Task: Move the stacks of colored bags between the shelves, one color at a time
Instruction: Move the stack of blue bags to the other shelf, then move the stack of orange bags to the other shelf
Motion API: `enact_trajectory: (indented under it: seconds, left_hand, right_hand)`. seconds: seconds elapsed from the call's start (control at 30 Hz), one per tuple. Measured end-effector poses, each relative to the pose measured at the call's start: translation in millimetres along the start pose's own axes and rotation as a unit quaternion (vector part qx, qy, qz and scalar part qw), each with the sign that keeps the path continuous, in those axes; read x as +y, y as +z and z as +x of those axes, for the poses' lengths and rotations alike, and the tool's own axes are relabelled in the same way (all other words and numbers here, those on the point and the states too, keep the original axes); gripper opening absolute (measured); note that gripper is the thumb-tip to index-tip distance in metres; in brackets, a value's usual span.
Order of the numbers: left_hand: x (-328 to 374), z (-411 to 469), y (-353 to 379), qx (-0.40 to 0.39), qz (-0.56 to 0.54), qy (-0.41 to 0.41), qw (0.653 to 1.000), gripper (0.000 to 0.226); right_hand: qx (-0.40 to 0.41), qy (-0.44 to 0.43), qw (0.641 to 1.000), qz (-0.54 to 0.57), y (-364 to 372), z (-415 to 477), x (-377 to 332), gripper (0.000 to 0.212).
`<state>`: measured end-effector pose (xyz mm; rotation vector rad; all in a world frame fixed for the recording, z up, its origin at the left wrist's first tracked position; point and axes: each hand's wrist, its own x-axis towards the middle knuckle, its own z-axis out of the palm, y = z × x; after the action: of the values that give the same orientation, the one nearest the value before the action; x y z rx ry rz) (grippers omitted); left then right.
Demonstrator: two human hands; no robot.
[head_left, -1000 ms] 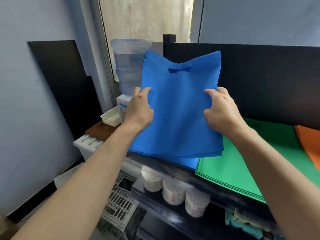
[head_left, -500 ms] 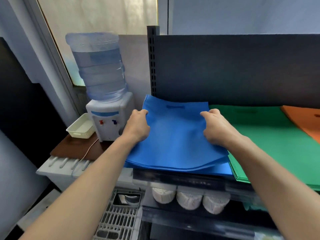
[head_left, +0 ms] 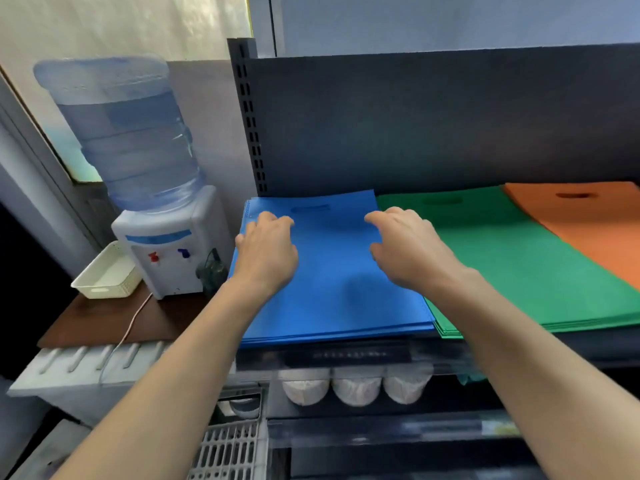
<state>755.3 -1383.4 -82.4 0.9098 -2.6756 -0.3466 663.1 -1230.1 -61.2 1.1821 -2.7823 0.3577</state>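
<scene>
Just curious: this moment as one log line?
blue stack flat on shelf | left hand open over it | right hand open over it | green stack alongside

Matt, cloth-like blue bags point(head_left: 332, 278); beside them green bags point(head_left: 519, 265) of the same finish; dark matt metal shelf back point(head_left: 433, 123); glossy plastic water bottle point(head_left: 128, 133).

You have the blue stack point(head_left: 332, 289) lying flat at the left end of the shelf point(head_left: 595, 344), handle cut-outs toward the back. The green stack point(head_left: 519, 271) lies flat against its right edge, and the orange stack point(head_left: 588, 230) comes next.
</scene>
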Motion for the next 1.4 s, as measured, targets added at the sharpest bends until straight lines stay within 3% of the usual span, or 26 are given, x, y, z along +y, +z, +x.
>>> enact_trajectory:
  seconds: [0.17,0.37,0.53,0.83,1.1,1.4]
  left_hand:
    - [57.9,-13.7,-3.0,0.110,-0.158,0.191,0.963,0.032]
    - [140.2,-40.5,-2.7,0.163,-0.192,0.309,0.917,0.032]
    - [242.9,-64.2,9.1,0.153,-0.200,0.378,0.891,0.032]
    - [454.2,-130.8,60.2,0.151,-0.262,0.512,0.804,0.030]
    - [619.4,-208.1,99.3,0.122,-0.308,0.637,0.696,0.029]
    - [759.9,-254.2,152.4,0.050,-0.360,0.707,0.607,0.030]
  right_hand:
    - [0.099,-0.028,0.995,0.014,-31.0,-27.7,25.4,0.031]
    - [0.204,-0.021,0.979,0.013,-68.0,-76.5,91.4,0.033]
    - [0.240,0.035,0.970,-0.002,-99.3,-129.9,169.5,0.034]
    - [0.317,0.184,0.929,-0.062,-157.6,-265.1,331.9,0.037]
    - [0.346,0.349,0.864,-0.112,-200.4,-387.9,434.5,0.036]
    - [0.331,0.498,0.787,-0.151,-217.0,-459.7,525.9,0.033]
